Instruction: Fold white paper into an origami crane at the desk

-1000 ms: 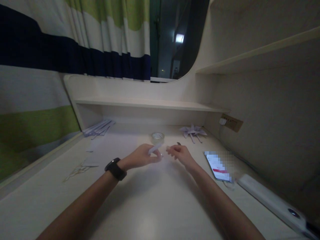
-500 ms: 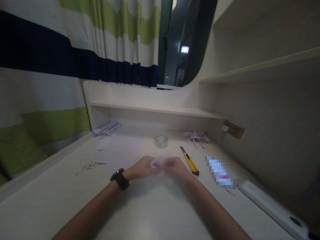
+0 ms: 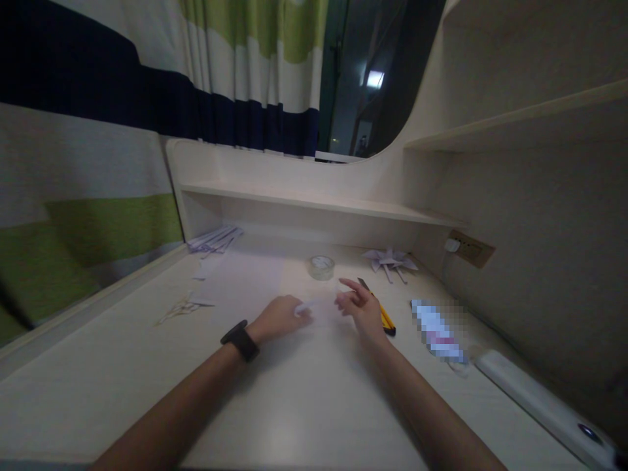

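Observation:
My left hand (image 3: pixel 280 318), with a dark watch (image 3: pixel 241 340) on its wrist, is closed on a small piece of white paper (image 3: pixel 304 307) that sticks up between thumb and fingers. Just to the right, my right hand (image 3: pixel 362 307) is off the paper, fingers apart, nothing visible in it. It partly covers a yellow box cutter (image 3: pixel 387 320) lying on the desk. Behind both hands lies a roll of clear tape (image 3: pixel 322 267). Folded paper pinwheels (image 3: pixel 390 259) rest at the back right.
White sheets (image 3: pixel 250 275) lie at the left back, beside a bundle of rolled paper sticks (image 3: pixel 216 240). Thin wooden-looking sticks (image 3: pixel 179 309) are at the left. A phone with a blurred screen (image 3: pixel 438 332) and a long white lamp-like bar (image 3: pixel 540 399) occupy the right side, below a wall socket (image 3: pixel 471 248).
My right hand has come away from the paper and moved right with its fingers opening. The left hand keeps the paper. The camera view has shifted slightly.

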`<state>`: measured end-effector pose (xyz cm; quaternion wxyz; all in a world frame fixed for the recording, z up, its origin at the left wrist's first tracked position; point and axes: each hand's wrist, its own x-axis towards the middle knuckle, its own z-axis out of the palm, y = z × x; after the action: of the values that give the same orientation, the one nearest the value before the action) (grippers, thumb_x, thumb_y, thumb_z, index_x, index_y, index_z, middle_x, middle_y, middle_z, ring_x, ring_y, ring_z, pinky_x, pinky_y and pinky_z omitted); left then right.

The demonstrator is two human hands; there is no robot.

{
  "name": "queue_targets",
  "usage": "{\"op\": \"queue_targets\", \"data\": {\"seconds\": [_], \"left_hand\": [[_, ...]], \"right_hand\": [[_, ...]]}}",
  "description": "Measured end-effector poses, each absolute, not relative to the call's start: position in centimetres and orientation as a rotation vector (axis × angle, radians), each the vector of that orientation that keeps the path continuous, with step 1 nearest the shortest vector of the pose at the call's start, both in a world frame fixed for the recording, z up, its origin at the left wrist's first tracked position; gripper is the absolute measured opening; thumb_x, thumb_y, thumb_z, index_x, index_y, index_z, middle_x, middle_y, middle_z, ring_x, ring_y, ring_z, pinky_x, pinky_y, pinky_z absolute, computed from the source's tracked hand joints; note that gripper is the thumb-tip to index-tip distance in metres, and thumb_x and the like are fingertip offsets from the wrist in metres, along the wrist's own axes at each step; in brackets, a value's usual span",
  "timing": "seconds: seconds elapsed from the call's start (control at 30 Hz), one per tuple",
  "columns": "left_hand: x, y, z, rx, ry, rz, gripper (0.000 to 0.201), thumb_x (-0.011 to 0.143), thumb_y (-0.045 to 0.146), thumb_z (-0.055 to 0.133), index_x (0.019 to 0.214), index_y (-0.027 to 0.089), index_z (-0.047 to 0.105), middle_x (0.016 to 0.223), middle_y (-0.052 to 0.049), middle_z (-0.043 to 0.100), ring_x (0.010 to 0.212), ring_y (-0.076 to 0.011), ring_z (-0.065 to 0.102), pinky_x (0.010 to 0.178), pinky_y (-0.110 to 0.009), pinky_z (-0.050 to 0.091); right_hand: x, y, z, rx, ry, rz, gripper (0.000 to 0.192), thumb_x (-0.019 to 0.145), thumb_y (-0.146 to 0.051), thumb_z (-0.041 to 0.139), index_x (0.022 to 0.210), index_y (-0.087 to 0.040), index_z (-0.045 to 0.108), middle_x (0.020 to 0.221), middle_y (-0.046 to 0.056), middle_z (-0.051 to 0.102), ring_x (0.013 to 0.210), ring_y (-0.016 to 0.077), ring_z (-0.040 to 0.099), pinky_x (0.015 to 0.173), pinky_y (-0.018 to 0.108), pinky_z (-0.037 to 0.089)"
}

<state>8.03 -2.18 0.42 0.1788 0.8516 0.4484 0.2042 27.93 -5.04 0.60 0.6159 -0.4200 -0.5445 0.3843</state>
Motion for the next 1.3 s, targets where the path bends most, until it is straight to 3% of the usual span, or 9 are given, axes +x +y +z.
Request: {"op": "queue_targets", "data": {"seconds": [0.07,0.13,0.27,0.43,0.6,0.73,0.93,1.17,1.3], "left_hand": [[8.6,-2.8,0.2,2.512,1.322,0.538,0.036,0.082,0.044,0.049,0.071,0.016,0.070,0.069,-0.009,0.069,0.062,-0.0194,0.061,0.056,-0.026,0.036],[9.1,-3.3,0.0,2.563,1.340,0.519,0.041,0.085,0.045,0.044,0.070,0.016,0.070,0.068,-0.010,0.069,0.060,-0.0204,0.061,0.055,-0.027,0.034],[9.5,-3.8,-0.3,2.567,1.322,0.533,0.044,0.088,0.046,0.041,0.080,0.016,0.072,0.077,-0.014,0.070,0.070,-0.0238,0.064,0.058,-0.028,0.036],[9.8,-4.0,-0.5,2.563,1.335,0.582,0.036,0.086,0.040,0.044,0.086,0.017,0.072,0.081,-0.013,0.071,0.074,-0.0246,0.065,0.060,-0.028,0.036],[9.8,-4.6,0.4,2.538,1.229,0.650,0.036,0.085,0.044,0.048,0.085,0.018,0.072,0.079,-0.009,0.071,0.073,-0.0224,0.064,0.061,-0.026,0.037],[8.7,-3.9,1.0,2.376,0.994,0.745,0.038,0.086,0.046,0.047,0.094,0.018,0.071,0.073,-0.004,0.070,0.062,-0.0157,0.062,0.059,-0.022,0.038],[7.7,-2.3,0.4,2.242,0.995,0.793,0.040,0.084,0.046,0.051,0.075,0.013,0.073,0.056,-0.002,0.063,0.052,-0.0126,0.055,0.051,-0.020,0.034],[8.3,-2.8,0.1,2.295,1.026,0.827,0.035,0.084,0.042,0.051,0.084,0.017,0.075,0.064,-0.001,0.065,0.059,-0.0123,0.053,0.054,-0.021,0.030],[8.4,-2.6,-0.3,2.242,1.055,0.821,0.038,0.083,0.043,0.050,0.079,0.014,0.075,0.056,0.000,0.060,0.054,-0.0118,0.048,0.051,-0.023,0.027]], "right_hand": [[26.7,-5.5,0.2,-0.858,-1.333,0.933,0.069,0.060,-0.030,0.076,0.122,-0.022,0.046,0.089,0.004,0.067,0.075,0.0163,0.062,0.066,0.028,0.049],[25.5,-5.8,-0.4,-0.822,-1.385,0.952,0.079,0.059,-0.025,0.076,0.128,-0.026,0.038,0.098,0.005,0.066,0.081,0.0170,0.063,0.072,0.031,0.050],[24.1,-6.4,-1.5,-0.897,-1.381,0.889,0.071,0.068,-0.021,0.068,0.130,-0.026,0.035,0.081,-0.001,0.065,0.068,0.0155,0.063,0.066,0.030,0.052],[24.1,-7.1,-1.1,-0.953,-1.444,0.789,0.063,0.070,-0.020,0.067,0.126,-0.026,0.039,0.081,-0.002,0.065,0.059,0.0125,0.061,0.058,0.025,0.051],[24.6,-6.8,-1.3,-0.991,-1.442,0.719,0.055,0.070,-0.020,0.066,0.122,-0.024,0.045,0.076,-0.003,0.064,0.055,0.0110,0.058,0.053,0.022,0.047],[25.7,-5.9,-1.6,-0.988,-1.358,0.709,0.054,0.068,-0.020,0.068,0.117,-0.023,0.046,0.071,-0.005,0.063,0.049,0.0094,0.052,0.048,0.020,0.043],[26.6,-5.1,-1.7,-0.967,-1.308,0.712,0.053,0.065,-0.017,0.069,0.113,-0.022,0.048,0.066,-0.005,0.062,0.055,0.0114,0.055,0.053,0.021,0.043],[26.4,-5.4,-1.4,-0.948,-1.386,0.734,0.055,0.065,-0.016,0.068,0.115,-0.022,0.047,0.069,-0.004,0.062,0.065,0.0145,0.061,0.063,0.026,0.050],[26.3,-5.5,-1.2,-0.960,-1.375,0.730,0.057,0.063,-0.016,0.069,0.115,-0.022,0.047,0.067,-0.004,0.062,0.063,0.0150,0.061,0.064,0.028,0.050]]}}
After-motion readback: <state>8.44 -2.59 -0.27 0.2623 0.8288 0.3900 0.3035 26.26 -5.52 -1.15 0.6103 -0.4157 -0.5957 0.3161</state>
